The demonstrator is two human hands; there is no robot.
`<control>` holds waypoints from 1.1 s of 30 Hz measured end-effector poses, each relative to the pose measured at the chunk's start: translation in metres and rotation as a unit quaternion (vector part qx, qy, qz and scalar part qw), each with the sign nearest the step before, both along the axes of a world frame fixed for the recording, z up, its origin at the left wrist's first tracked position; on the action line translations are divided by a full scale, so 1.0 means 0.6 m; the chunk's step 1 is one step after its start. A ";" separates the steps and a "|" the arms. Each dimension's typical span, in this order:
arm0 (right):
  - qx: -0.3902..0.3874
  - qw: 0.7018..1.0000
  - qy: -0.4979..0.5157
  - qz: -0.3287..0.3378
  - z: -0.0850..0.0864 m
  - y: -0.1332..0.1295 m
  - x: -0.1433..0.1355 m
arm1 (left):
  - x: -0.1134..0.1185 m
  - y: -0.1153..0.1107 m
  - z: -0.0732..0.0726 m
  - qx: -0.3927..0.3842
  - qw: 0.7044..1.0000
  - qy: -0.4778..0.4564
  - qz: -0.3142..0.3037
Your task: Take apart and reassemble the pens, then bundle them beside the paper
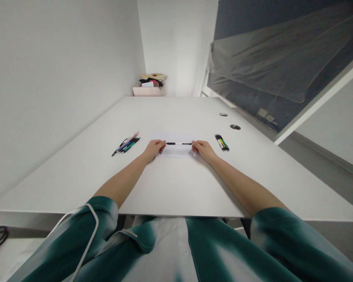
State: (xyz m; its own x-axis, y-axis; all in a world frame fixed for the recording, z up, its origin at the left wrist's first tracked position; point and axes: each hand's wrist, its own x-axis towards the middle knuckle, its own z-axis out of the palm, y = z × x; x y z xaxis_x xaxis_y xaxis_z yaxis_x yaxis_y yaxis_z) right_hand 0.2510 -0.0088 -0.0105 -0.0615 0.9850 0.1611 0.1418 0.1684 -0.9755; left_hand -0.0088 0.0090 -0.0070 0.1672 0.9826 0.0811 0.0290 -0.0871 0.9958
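Slim black-and-white pen [178, 143] stretches sideways between the left hand [155, 150] and the right hand [204, 150], which pinch its opposite ends, over a thin white paper sheet [176, 152] on the smooth white worktop [176, 184]. Outward, a loose bundle of black, blue, green and pink pens [128, 145] lies left; a compact row of white, yellow and green pens [222, 143] lies right

We can't see either tip of the pen [178, 143]: the left hand [155, 150] covers one, the right hand [204, 150] the other. The heaped pens [128, 144] overlap too much for us to count. The white cord [97, 224] leaves our view below, the black cable [6, 232] at the left.
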 end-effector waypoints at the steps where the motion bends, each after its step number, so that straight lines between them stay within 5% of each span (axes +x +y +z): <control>1: -0.002 1.000 0.002 -0.001 0.000 0.000 0.000 | 0.000 0.000 0.000 0.000 1.000 -0.001 0.000; 21: 0.004 0.998 0.056 -0.013 -0.003 0.007 0.003 | 0.001 -0.002 0.000 0.022 1.000 -0.009 0.005; 26: 0.074 0.991 -0.110 -0.016 -0.005 0.001 -0.004 | 0.008 -0.005 -0.002 0.096 0.993 0.067 -0.008; 33: 0.231 0.895 -0.380 0.042 0.015 -0.028 -0.022 | 0.026 -0.028 0.009 0.205 0.956 0.210 -0.018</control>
State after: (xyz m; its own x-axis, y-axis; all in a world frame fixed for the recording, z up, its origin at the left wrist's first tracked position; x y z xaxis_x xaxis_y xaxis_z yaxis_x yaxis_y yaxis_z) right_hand 0.2379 -0.0256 -0.0015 -0.3972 0.8110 0.4296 0.7018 0.5700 -0.4273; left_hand 0.0070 -0.0078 -0.0018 0.3019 0.8759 0.3764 0.4091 -0.4756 0.7787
